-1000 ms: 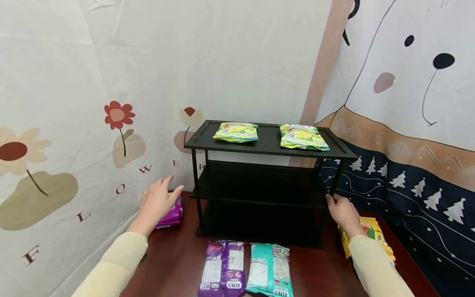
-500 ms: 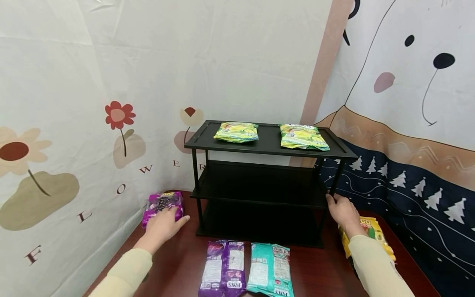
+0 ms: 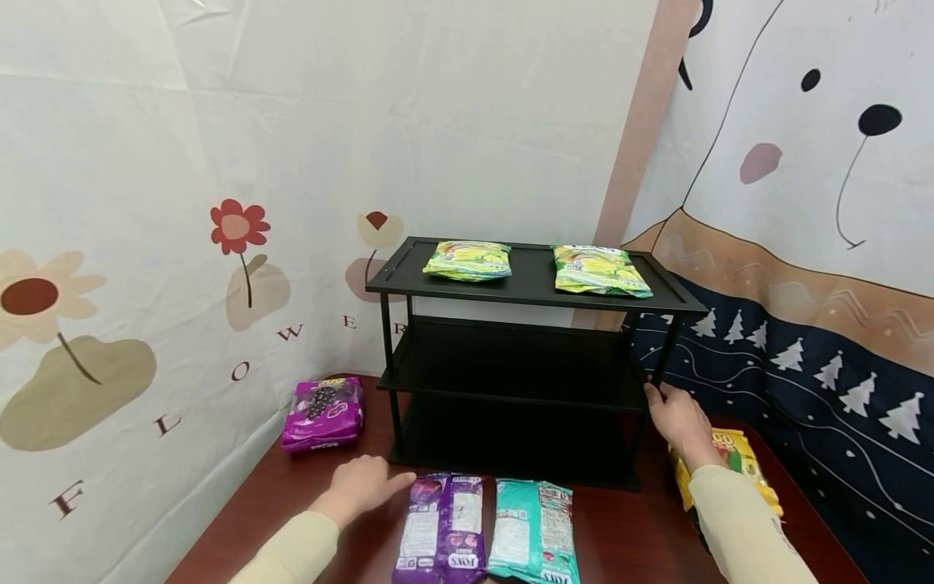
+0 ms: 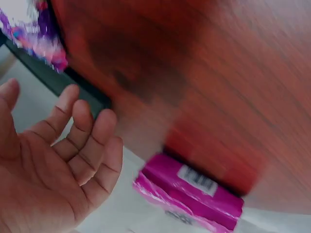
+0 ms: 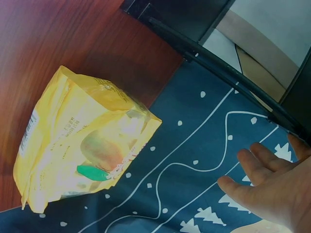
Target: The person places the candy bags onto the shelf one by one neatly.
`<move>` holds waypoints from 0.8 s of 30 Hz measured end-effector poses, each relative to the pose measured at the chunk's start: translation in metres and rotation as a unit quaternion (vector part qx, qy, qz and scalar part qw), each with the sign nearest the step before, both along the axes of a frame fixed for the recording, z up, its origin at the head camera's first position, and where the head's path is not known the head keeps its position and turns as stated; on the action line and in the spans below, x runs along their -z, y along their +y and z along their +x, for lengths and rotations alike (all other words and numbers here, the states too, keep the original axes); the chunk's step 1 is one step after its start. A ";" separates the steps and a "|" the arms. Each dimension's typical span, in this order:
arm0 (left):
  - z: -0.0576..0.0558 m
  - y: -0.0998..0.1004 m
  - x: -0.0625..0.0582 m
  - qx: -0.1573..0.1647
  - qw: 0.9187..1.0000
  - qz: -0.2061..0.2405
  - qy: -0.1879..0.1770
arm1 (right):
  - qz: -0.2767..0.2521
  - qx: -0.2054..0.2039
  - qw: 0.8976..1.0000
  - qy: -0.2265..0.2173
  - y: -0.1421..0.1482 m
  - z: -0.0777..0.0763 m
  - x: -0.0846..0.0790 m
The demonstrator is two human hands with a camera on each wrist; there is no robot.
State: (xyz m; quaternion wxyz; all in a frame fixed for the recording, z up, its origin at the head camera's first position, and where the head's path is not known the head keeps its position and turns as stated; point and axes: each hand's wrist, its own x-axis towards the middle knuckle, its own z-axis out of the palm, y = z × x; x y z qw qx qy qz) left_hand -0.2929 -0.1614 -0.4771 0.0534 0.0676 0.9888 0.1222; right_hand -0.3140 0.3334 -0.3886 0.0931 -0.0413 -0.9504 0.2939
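Note:
In the head view my left hand (image 3: 365, 487) is low over the table, fingertips close to the purple Fox's candy bag (image 3: 441, 531). The left wrist view shows this hand (image 4: 73, 150) with palm up and fingers loosely bent, nothing in it. A teal Fox's bag (image 3: 533, 531) lies beside the purple one. My right hand (image 3: 680, 418) is at the right post of the black three-tier rack (image 3: 511, 361); its fingers look relaxed in the right wrist view, fingertips right at the frame. Two yellow-green candy bags, a left one (image 3: 469, 260) and a right one (image 3: 600, 270), lie on the top tier.
A magenta bag with grapes (image 3: 323, 414) stands left of the rack. On the right, a yellow mango bag (image 5: 87, 145) stands on the dark red table (image 3: 350, 551), below my right forearm. Printed cloth (image 3: 306, 122) hangs behind and along both sides.
My left hand has come down from above the magenta bag and moved right, toward the purple Fox's bag. The magenta bag is now uncovered. My right hand stays at the rack's post.

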 end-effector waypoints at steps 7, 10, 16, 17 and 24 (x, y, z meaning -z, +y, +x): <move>0.005 0.022 0.012 0.025 0.999 -0.030 -0.034 | 0.002 -0.003 1.000 0.002 0.000 0.000 0.001; 0.008 0.027 0.014 0.036 0.998 -0.030 -0.029 | 0.006 -0.003 1.000 0.010 -0.001 0.000 0.001; 0.008 0.030 0.018 0.038 0.999 0.000 -0.027 | 0.003 -0.002 1.000 0.010 0.000 0.000 0.001; 0.007 0.030 0.018 0.038 0.999 0.006 -0.027 | 0.002 -0.002 1.000 0.010 0.000 0.000 0.002; 0.005 0.028 0.021 0.043 0.998 0.042 -0.016 | 0.004 -0.003 1.000 0.010 0.000 0.000 0.002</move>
